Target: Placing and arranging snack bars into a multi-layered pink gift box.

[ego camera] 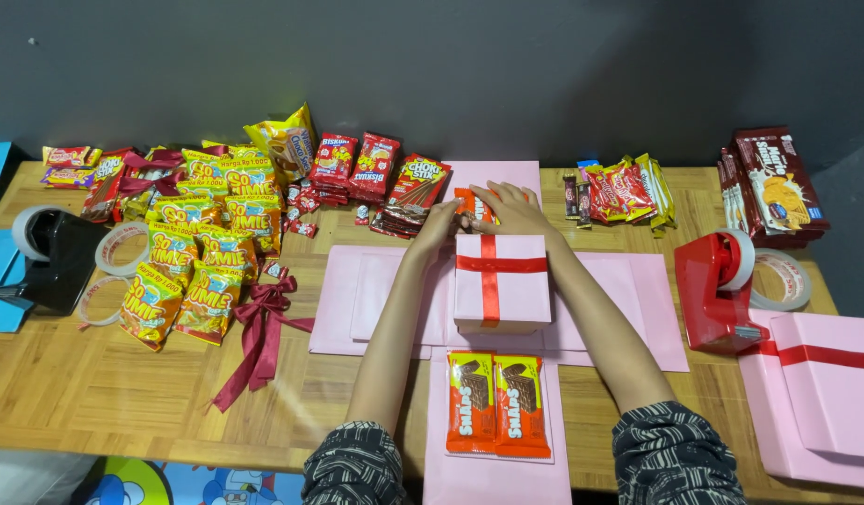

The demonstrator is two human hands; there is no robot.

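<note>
Two hands work at twelve o'clock of the pink ribbon-crossed cardboard box (501,283): the left hand (441,224) and right hand (511,208), fingers spread, press an orange wafer packet (471,204) flat onto the pink unfolded card panel (507,176); careful alignment seems needed.

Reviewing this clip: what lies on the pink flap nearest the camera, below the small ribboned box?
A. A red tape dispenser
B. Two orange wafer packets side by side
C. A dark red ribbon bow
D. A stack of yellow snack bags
B: two orange wafer packets lie side by side on the near pink flap, just below the small pink box with the red ribbon; both hands are at the far side of that box, left hand and right hand.
</note>
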